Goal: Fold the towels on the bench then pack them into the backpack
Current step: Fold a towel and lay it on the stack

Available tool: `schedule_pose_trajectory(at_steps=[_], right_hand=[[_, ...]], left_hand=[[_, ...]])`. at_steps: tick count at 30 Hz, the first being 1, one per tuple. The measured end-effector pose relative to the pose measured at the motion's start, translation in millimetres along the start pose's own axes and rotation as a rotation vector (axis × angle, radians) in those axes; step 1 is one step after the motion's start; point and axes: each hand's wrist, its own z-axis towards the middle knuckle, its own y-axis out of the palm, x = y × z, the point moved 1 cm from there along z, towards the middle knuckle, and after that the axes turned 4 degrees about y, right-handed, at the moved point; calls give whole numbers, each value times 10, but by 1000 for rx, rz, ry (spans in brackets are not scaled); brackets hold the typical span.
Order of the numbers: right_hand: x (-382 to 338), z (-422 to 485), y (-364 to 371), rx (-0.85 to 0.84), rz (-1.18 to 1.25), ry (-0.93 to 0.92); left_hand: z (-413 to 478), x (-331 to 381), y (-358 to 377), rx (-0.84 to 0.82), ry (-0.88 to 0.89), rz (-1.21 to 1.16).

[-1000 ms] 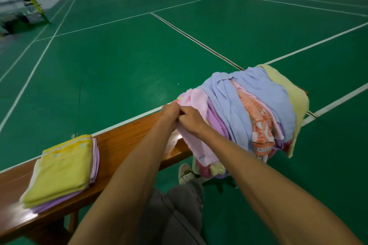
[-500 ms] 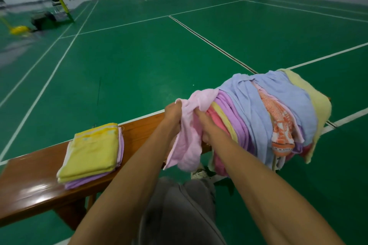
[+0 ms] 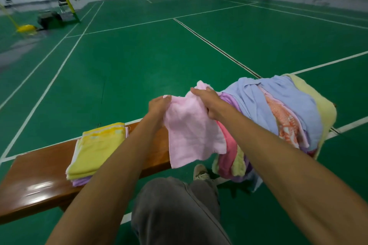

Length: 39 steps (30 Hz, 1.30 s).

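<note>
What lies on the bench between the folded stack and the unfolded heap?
In the head view, the left forearm and the hanging pink towel, held by the left hand and right hand, cross that stretch of bench; nothing visibly rests there.

Both forearms are bare, with no sleeves seen. Loose grey trousers [image 3: 175, 211] are worn, and a pale laced sneaker [image 3: 201, 172] is seen below.

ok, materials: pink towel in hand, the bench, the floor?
Pink towel: soft, matte terry-like cloth, judging by its fuzzy nap and limp drape from left hand and right hand. Bench: probably varnished wood; brown with glossy glare streaks. Floor: green sport surface, smooth, slight sheen, painted white lines; likely vinyl.
</note>
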Motion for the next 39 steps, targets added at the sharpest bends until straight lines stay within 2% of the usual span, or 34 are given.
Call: schedule_pose_trajectory(at_steps=[2, 4, 6, 8, 10, 11, 13, 15, 16, 19, 20, 23, 26, 29, 32, 33, 35, 39], right_hand=[[43, 20, -5, -35, -1, 56], [-43, 8, -34, -32, 116, 8], [-159, 30, -89, 101, 312, -88], [-201, 56, -154, 212, 309, -95], [-206, 52, -190, 213, 122, -48], [-221, 78, -193, 180, 105, -42], [-366, 50, -194, 117, 204, -70], [-515, 14, -185, 95, 305, -90], [-551, -4, -191, 101, 270, -85], [-541, -124, -168, 109, -59, -11], [-554, -147, -178, 86, -37, -14], [-646, -199, -176, 51, 224, -50], [-642, -209, -96, 107, 50, -42], [-703, -225, 13, 167, 51, -109], [-820, -236, 100, 268, -282, -227], [-860, -230, 119, 302, -320, -255], [-978, -232, 137, 354, -288, -297], [-1127, -241, 135, 439, -309, -381]], left_hand=[[19, 21, -30, 29, -43, -62], [7, 91, -73, 140, 13, -157], [-7, 185, -134, 357, 153, -231], [-2, 229, -217, 462, 204, -293], [-35, 267, -263, 379, 201, -292], [-46, 293, -300, 327, 189, -276], [-13, 366, -397, 304, 200, -269], [36, 467, -532, 349, 255, -304], [68, 507, -596, 365, 277, -316], [91, 572, -731, 322, 264, -344], [91, 591, -760, 306, 265, -354], [95, 646, -863, 341, 286, -390], [85, 644, -974, 348, 239, -423], [35, 678, -1021, 328, 146, -419], [95, 708, -1050, 256, 114, -522], [81, 722, -1053, 230, 109, -537], [43, 759, -1048, 208, 121, -551], [78, 802, -1059, 291, 184, -539]])
